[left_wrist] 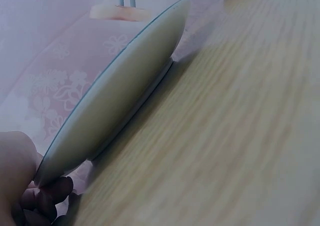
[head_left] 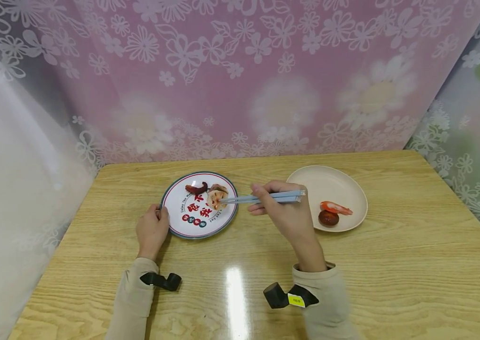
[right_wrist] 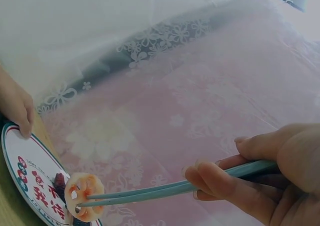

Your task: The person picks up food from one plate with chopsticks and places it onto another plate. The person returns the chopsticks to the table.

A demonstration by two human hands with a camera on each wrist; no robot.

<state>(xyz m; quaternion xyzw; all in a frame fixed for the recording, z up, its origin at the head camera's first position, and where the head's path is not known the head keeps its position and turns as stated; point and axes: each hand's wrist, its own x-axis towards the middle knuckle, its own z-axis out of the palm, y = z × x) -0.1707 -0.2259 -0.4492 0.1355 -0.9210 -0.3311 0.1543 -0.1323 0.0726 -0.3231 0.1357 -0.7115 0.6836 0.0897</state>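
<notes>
Presently, the step in hand appears to be a chopstick transfer: the right hand [head_left: 284,208] pinches 2 chopsticks [head_left: 244,199] holding a lotus-root slice [head_left: 214,199] over the left plate [head_left: 223,220], the left hand [head_left: 152,231] pinches that plate's left edge, and the next move probably calls for even chopstick pressure.

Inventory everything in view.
table: 1, wooden, underneath
flowered sheeting: count unclear, pink, white, behind
printed plate: 1, white, left
curved piece: 1, maroon, printed plate
partly hidden piece: 1, brownish, printed plate
cream plate: 1, cream, right
shrimp: 1, orange, cream plate
round piece: 1, brown, cream plate
chopsticks: 2, blue, tips over printed plate
lotus slice: 1, pale, in chopsticks
wrist devices: 2, black, wrists
sleeves: 2, beige, forearms
left hand: 1, gripping printed plate
right hand: 1, holding chopsticks
</notes>
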